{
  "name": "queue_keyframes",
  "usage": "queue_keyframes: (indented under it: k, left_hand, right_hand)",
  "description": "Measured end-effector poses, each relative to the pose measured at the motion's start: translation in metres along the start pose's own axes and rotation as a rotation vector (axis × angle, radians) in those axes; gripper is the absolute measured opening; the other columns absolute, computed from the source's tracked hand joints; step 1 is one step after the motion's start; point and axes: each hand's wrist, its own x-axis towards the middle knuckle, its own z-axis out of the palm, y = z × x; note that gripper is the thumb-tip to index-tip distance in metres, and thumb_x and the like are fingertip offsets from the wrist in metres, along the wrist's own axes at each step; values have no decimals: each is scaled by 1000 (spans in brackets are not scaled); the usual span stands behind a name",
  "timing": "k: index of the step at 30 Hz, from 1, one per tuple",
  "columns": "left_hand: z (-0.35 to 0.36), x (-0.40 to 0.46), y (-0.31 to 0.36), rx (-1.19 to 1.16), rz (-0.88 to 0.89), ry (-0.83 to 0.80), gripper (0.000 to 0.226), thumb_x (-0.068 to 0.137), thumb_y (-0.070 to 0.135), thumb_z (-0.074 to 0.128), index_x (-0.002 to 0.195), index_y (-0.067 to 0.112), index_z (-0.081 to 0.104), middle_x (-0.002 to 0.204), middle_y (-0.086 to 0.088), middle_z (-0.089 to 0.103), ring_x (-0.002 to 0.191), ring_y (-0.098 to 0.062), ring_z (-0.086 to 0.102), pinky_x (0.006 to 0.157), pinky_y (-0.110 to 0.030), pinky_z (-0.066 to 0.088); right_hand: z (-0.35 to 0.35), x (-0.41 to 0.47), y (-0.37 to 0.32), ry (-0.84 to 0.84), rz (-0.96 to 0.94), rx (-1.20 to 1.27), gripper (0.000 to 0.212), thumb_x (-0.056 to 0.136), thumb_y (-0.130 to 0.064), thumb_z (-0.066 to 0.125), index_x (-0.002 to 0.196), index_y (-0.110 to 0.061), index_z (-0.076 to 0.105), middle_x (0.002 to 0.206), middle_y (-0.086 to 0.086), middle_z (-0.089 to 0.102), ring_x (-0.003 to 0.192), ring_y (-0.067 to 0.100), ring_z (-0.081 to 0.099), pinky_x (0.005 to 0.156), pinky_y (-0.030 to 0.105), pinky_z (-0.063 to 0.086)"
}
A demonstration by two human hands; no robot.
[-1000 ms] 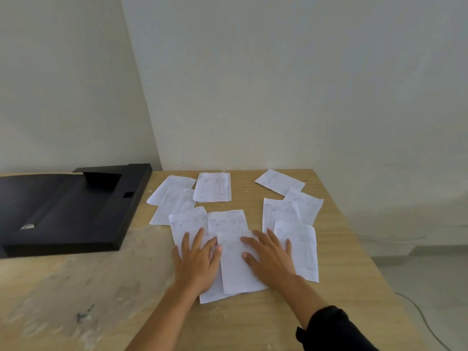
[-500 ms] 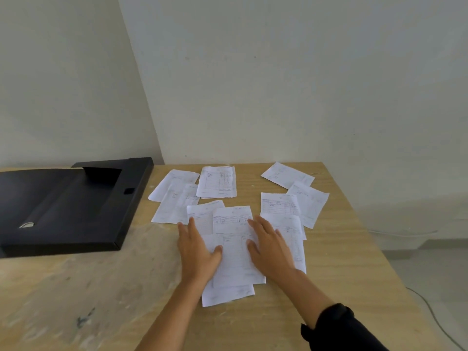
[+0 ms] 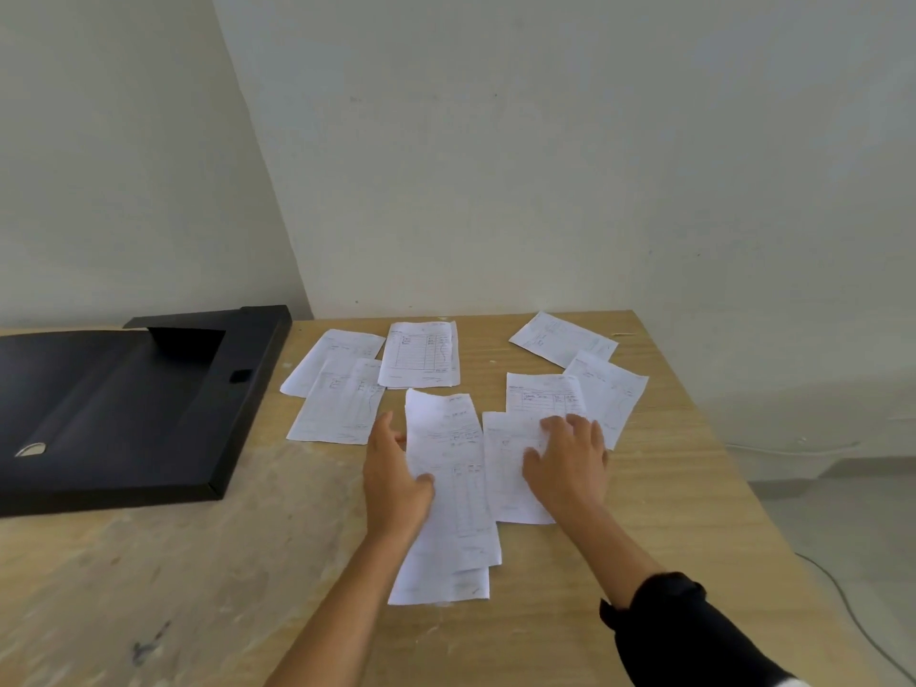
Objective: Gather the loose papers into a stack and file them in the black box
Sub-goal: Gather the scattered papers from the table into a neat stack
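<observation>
Several white printed papers lie scattered on the wooden table. My left hand grips the left edge of a small pile of papers in the middle, thumb on top, and the pile's far end looks slightly raised. My right hand lies flat with fingers spread on a sheet just right of the pile. Loose sheets lie beyond: one centre back, two at the left, three at the right. The open black box sits at the table's left.
A pale wall corner rises right behind the table. The table's right edge drops to a grey floor with a thin cable. The near left tabletop is worn and stained.
My hands have moved apart. The left hand has taken the middle pile by its left edge, and the right hand has slid right onto a neighbouring sheet.
</observation>
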Motion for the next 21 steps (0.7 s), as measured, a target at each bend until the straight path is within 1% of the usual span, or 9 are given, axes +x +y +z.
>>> queue_keyframes:
  k: [2, 4, 7, 9, 11, 13, 17, 19, 21]
  left_hand:
    - [-3, 4, 1, -5, -3, 47, 71, 70, -10, 64, 132, 9, 34, 108, -7, 58, 100, -24, 57, 76, -26, 42]
    - [-8, 10, 4, -10, -27, 95, 51, 74, -9, 62, 121, 6, 46, 103, -9, 62, 92, -26, 60, 71, -28, 45]
    - [-15, 19, 6, -15, -33, 112, 24, 80, -2, 57, 101, 9, 57, 99, -7, 63, 83, -20, 56, 67, -27, 46]
    - [-20, 25, 7, -88, -63, 95, 23, 82, 1, 50, 99, 15, 56, 96, -1, 60, 81, -18, 56, 58, -23, 43]
    - [-24, 30, 6, -179, -99, 78, 24, 82, 3, 46, 99, 17, 55, 91, 1, 61, 77, -15, 56, 53, -22, 40]
    - [-27, 35, 6, -245, -118, 51, 22, 80, 4, 47, 96, 17, 54, 86, 2, 61, 77, -16, 57, 53, -25, 41]
    - [-17, 40, 12, -328, -158, -27, 20, 79, 6, 54, 98, 14, 55, 89, 2, 61, 80, -13, 58, 57, -26, 44]
    - [-6, 42, 16, -323, -160, -46, 18, 80, 6, 55, 96, 15, 53, 87, 5, 59, 78, -8, 56, 56, -23, 41]
    - [6, 45, 19, -320, -153, -89, 19, 82, 8, 55, 96, 18, 49, 88, 7, 58, 80, -6, 56, 57, -22, 41]
  right_hand:
    - [-5, 6, -1, -35, 77, -7, 57, 79, -34, 66, 126, -14, 42, 138, 12, 40, 128, 32, 34, 107, 44, 31]
    - [-10, 13, -4, -75, 114, 24, 73, 71, -34, 76, 128, -11, 37, 134, 17, 38, 120, 35, 40, 102, 41, 36]
    - [-16, 22, -7, -110, 198, 224, 85, 63, -19, 84, 128, -10, 31, 125, 18, 42, 109, 36, 48, 86, 39, 43]
    - [-17, 25, -7, -80, 205, 330, 85, 66, -9, 81, 131, -11, 26, 118, 19, 51, 106, 36, 53, 78, 40, 44]
    - [-15, 27, -8, -23, 156, 358, 78, 75, -6, 72, 135, -12, 24, 113, 18, 58, 102, 36, 57, 73, 40, 43]
    - [-13, 29, -12, -1, 105, 408, 65, 82, -9, 65, 133, -12, 26, 108, 16, 61, 96, 34, 59, 70, 38, 40]
    - [-4, 27, -28, -123, -9, 593, 20, 92, -21, 50, 110, -15, 43, 91, -1, 57, 73, 13, 55, 60, 27, 42]
    - [4, 21, -33, -198, -1, 794, 6, 94, -26, 45, 98, -22, 47, 91, -4, 60, 78, 13, 60, 57, 24, 44]
    - [10, 18, -35, -232, 44, 947, 8, 93, -33, 43, 91, -27, 48, 92, -3, 62, 83, 14, 63, 61, 28, 49]
